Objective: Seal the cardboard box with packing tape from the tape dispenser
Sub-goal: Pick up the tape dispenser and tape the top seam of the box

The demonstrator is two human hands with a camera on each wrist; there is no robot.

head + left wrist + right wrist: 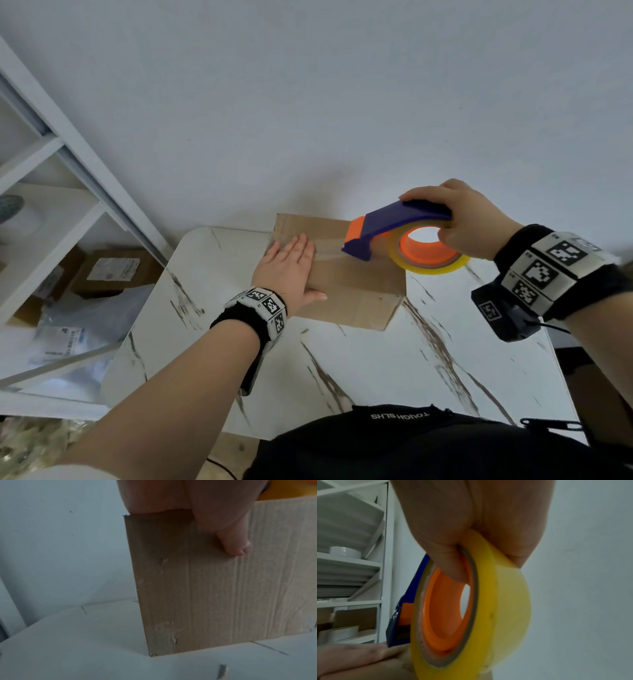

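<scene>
Lying flat with fingers straight, the left hand presses the left part of the cardboard box top, thumb over the near edge. The right hand holds the tape dispenser in a curled grip, fingers over the blue handle and thumb inside the orange core, its front end touching the box top near the right edge. The yellow tape roll overhangs that edge. The box sits at the far edge of the marbled bench, with bare surface on its near side. A white shelf stands to the left.
</scene>
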